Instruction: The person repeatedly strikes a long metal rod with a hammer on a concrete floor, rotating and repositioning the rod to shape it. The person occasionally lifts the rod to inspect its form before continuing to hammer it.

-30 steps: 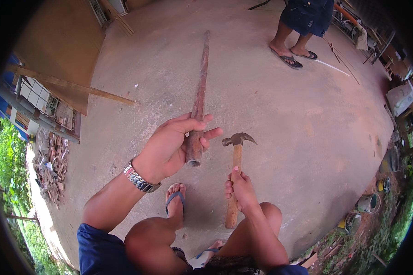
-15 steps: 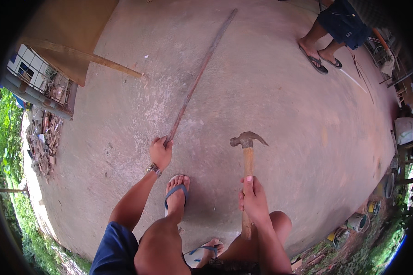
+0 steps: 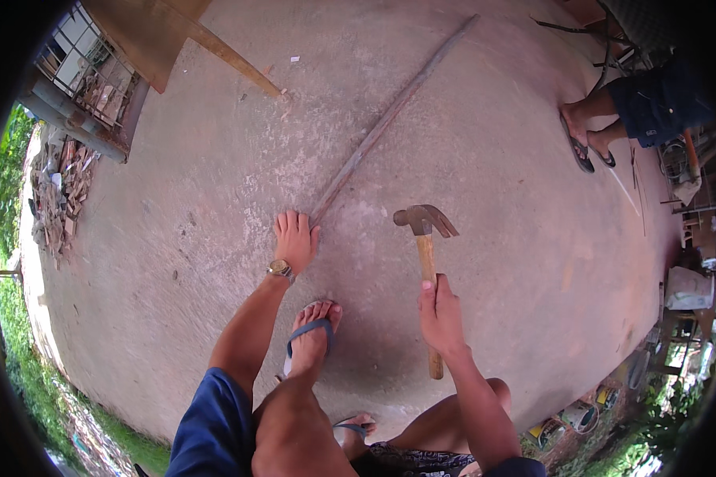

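Observation:
A long, narrow, rust-brown and grey metal bar (image 3: 382, 131) runs across the concrete from upper right down to my left hand (image 3: 296, 240). Its near end goes in between the thumb and fingers of that hand, which is closed on it, back upward; the very tip is hidden. A watch (image 3: 279, 269) is on that wrist. In my right hand (image 3: 441, 314) is a claw hammer (image 3: 426, 246), gripped around its wooden handle with the thumb along it. The dark steel head is up, clear of the bar and to its right.
My sandalled foot (image 3: 312, 334) stands just below my left hand. Another person's sandalled feet (image 3: 585, 147) are at the upper right. A wooden leg (image 3: 239, 63) reaches down at upper left, near a wood scrap pile (image 3: 62, 195). Buckets (image 3: 578, 417) stand at lower right.
My left hand has turned, its fingers now pointing away from me. The hammer has risen slightly. The view has shifted, so the bar's far end lies farther right.

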Available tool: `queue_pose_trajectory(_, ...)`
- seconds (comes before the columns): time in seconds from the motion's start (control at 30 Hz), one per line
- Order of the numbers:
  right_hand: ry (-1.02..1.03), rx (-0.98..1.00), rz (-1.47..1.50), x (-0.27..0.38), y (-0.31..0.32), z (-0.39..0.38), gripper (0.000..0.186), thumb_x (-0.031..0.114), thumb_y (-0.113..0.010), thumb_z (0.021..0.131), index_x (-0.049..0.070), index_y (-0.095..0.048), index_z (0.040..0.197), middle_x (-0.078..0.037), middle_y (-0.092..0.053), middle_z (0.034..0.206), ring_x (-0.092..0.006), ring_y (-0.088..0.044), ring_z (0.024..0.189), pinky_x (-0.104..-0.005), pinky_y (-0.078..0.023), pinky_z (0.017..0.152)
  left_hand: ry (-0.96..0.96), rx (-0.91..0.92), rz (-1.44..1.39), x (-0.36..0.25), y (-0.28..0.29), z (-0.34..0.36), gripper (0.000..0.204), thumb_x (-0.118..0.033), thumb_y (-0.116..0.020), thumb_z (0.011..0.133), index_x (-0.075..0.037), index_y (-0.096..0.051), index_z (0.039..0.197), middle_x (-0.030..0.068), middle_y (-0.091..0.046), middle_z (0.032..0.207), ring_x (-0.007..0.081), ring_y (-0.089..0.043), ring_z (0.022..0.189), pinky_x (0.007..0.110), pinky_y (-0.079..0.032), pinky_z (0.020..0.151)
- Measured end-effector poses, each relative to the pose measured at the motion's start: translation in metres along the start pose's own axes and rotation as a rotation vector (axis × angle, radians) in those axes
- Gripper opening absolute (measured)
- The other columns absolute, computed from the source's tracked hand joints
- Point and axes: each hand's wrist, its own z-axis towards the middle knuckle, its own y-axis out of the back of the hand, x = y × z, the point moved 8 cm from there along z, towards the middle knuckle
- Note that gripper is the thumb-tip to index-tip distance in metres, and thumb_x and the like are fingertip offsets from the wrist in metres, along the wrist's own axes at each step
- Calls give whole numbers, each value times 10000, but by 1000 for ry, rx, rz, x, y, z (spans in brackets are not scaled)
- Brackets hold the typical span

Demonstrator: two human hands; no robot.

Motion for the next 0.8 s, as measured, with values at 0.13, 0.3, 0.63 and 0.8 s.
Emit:
queue_pose_trajectory(0.13,118,-39,-138,17,-24,72,289,277,-496,1113,-7,-547,1102,-256,-640,721,-495,-653,674,-533,-494,607,97,-35,-17,5,2,6,715,-453,-597,1016,13,-420,1528,247,-369,1594,492,-317,1471,835,-123,1146)
queue_pose_trajectory(0.3,199,-100,-227,46,-42,140,319,302,-507,1112,-7,-561,1048,-268,-639,707,-497,-658,670,-546,-485,591,100,78,33,6,-5,11,795,-526,-584,1009,-112,-329,1638,133,-231,1739,489,-139,1587,828,-94,1160)
queue_pose_trajectory(0.63,275,-94,-332,23,-85,209,355,325,-527,1099,-26,-565,1059,-302,-655,731,-536,-659,703,-603,-492,598,141,117,2,5,8,15,838,-594,-645,951,-182,-382,1632,74,-268,1738,420,-156,1607,806,-107,1183)
queue_pose_trajectory(0.8,318,-166,-229,93,-32,194,337,309,-533,1102,-20,-587,1053,-261,-636,698,-457,-671,637,-511,-503,553,144,106,4,4,14,18,838,-615,-639,943,-211,-386,1633,66,-283,1733,407,-171,1606,798,-103,1192)
